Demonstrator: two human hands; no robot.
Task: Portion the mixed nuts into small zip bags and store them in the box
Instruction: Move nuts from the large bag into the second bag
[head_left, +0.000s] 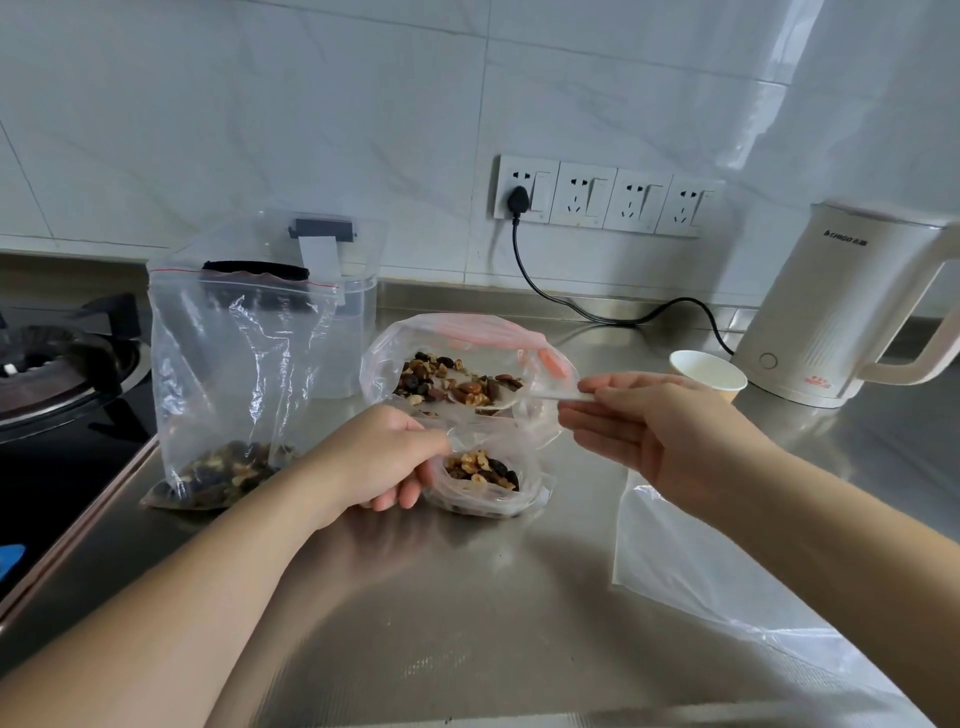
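Nuts are already split between several bags, so the portioning looks partly done, as far as one view shows. 1 small zip bag (483, 480) sits on the steel bench (467, 597) with a modest heap of mixed nuts in it, its mouth apparently unsealed. Just behind it, a wider bag with a red zip strip (467, 364) lies spread open with more nuts (452, 384) in it; this looks like the supply. A tall zip bag (234, 374) stands to the left with nuts at its bottom. Behind that stands a clear plastic box (348, 312) with a black latch; whether any filled bag is inside I cannot tell. A flat pile of clear plastic, probably spare bags (691, 561), lies at the right. Left to do, by my judgement: finish filling, seal each bag, and move them into the box.

The left hand (379, 462) reaches in from the lower left, fingers curled round the near rim of the small zip bag, holding it in place. The right hand (654, 421) comes from the right with the palm turned leftward, thumb and forefinger pinching a white spoon handle (561, 396) whose bowl rests among the nuts in the wider bag. The 2 hands are apart, each clamped on its own thing.

A white kettle (841, 312) and a paper cup (706, 371) stand at the far right.
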